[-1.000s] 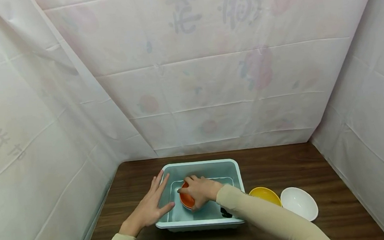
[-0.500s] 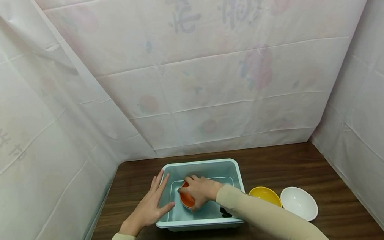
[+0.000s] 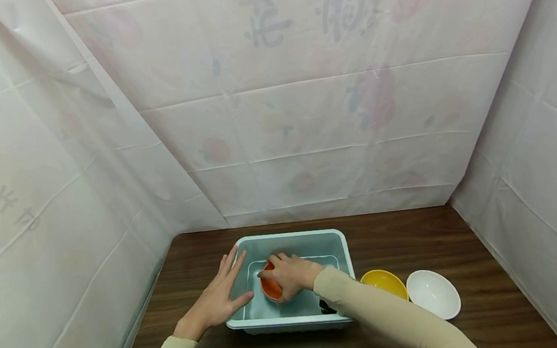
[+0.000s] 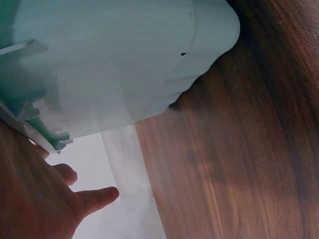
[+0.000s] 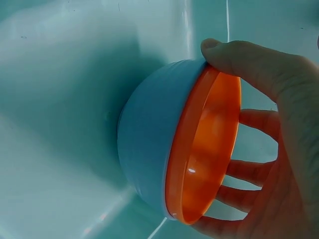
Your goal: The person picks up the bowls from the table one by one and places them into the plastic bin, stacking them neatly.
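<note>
My right hand (image 3: 290, 277) reaches down inside a pale green plastic basin (image 3: 291, 321). Its thumb and fingers grip the rim of an orange bowl (image 5: 212, 144), which sits nested in a light blue bowl (image 5: 149, 134). In the right wrist view both bowls appear close against the basin's floor; whether they touch it I cannot tell. My left hand (image 3: 215, 301) lies at the basin's left rim, fingers spread and fairly straight. The left wrist view shows that hand (image 4: 40, 199) beside the basin's outer wall (image 4: 114, 64).
To the right of the basin stand a yellow bowl (image 3: 384, 282) and a white bowl (image 3: 434, 294), side by side on the dark wooden table (image 3: 499, 309). The right forearm passes in front of the yellow bowl. Pale sheeting (image 3: 305, 138) encloses the table's back and sides.
</note>
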`<state>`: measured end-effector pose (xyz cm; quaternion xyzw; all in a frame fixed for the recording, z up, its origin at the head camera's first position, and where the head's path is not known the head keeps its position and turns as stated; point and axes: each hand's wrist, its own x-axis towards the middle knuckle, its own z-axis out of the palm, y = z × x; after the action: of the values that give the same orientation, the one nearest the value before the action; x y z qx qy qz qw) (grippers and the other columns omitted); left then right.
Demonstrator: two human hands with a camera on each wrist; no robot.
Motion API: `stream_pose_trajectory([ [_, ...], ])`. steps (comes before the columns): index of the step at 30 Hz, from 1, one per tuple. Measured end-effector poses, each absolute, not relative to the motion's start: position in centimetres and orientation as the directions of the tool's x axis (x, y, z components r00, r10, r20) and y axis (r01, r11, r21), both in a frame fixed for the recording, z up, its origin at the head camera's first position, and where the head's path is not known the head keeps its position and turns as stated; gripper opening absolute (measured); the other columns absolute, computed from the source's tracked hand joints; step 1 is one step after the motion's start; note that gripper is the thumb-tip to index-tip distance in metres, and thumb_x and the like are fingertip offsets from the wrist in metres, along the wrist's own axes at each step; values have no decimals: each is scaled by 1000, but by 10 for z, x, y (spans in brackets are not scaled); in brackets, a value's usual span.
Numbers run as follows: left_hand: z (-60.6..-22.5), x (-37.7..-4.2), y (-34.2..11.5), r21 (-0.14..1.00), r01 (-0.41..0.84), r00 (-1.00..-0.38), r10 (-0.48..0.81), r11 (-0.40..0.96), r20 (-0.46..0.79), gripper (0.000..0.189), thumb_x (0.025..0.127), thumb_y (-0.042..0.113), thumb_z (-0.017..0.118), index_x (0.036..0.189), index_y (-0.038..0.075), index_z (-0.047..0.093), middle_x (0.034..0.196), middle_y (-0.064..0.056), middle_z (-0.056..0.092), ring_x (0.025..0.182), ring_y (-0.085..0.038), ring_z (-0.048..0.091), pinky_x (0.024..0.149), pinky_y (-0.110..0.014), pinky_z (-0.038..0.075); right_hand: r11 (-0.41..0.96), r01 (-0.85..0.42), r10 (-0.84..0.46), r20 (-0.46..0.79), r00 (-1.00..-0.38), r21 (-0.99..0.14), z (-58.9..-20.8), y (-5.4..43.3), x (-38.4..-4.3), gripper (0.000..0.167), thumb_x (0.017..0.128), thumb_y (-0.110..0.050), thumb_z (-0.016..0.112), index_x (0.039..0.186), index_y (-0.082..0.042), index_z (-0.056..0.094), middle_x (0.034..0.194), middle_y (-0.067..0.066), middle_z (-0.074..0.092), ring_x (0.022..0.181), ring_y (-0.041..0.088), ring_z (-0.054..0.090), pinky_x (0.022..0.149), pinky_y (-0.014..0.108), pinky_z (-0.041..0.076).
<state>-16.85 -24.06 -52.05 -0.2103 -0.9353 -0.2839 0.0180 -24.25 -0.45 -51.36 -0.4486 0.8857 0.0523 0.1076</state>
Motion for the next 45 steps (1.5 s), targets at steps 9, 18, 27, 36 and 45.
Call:
stream_pose_trajectory([
  [9,-520,-168,-241,529,398,-913,382,749,146,92,97,53,64,167,19,16,175,-12,2,156,-52,4,106,-81,31,597,-802,-783,-230,-578,-18,-510,-3,-242,79,84,-62,75,153,-37,47,150,4,46,129,23,50,97,46,53],
  [18,-519,-168,-240,529,404,-911,383,746,155,92,97,51,65,167,17,16,175,-11,0,156,-52,4,105,-81,31,601,-796,-791,-200,-579,-72,-494,0,-244,77,88,-63,69,155,-32,48,151,5,49,131,23,53,103,48,52],
  [27,-517,-167,-239,545,381,-918,376,747,127,91,98,52,64,167,18,15,175,-13,1,155,-53,3,104,-83,31,598,-775,-801,-131,-584,-203,-463,14,-241,73,90,-63,66,153,-28,51,149,4,53,126,22,57,100,40,55],
  [36,-519,-168,-240,543,371,-923,366,754,121,91,98,53,63,167,20,14,175,-8,-2,156,-53,3,103,-83,31,598,-728,-782,-43,-622,-335,-438,34,-235,65,92,-56,68,148,-25,57,155,11,49,135,26,54,103,42,54],
  [45,-519,-167,-239,553,373,-922,366,745,130,92,97,54,64,167,19,16,175,-6,-3,156,-52,4,106,-82,28,614,-652,-718,30,-696,-445,-420,62,-224,65,94,-57,66,150,-25,55,155,9,48,136,28,52,104,48,53],
])
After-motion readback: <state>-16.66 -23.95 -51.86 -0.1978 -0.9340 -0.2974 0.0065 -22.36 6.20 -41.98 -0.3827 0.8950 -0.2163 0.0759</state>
